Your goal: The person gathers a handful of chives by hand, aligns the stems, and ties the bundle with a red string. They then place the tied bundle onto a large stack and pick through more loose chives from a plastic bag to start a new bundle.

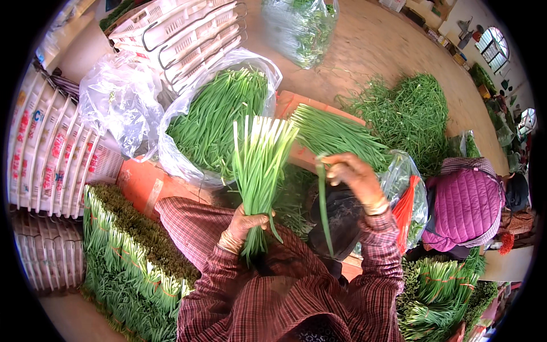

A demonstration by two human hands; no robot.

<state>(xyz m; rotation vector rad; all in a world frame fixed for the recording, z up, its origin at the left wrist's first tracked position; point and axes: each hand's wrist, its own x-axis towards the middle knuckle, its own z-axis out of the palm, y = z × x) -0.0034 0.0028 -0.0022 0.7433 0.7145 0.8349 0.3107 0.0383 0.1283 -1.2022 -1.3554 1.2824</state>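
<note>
while the left grip is wrapped round an upright bunch of green stalks near the open bag and the right grip pinches one separate blade, a light, steady clasp should best keep the pale ends level

Soft, fairly bright light spreads evenly over the scene, and the arched window at the far right glows whitish. The pale stem ends of the held bunch nearly wash out, while white glints streak the crumpled plastic bag. Shade deepens below the right hand. The centre looks reasonably sharp; toward the black, rounded rim, the stacked crates bow visibly and detail softens.
</note>
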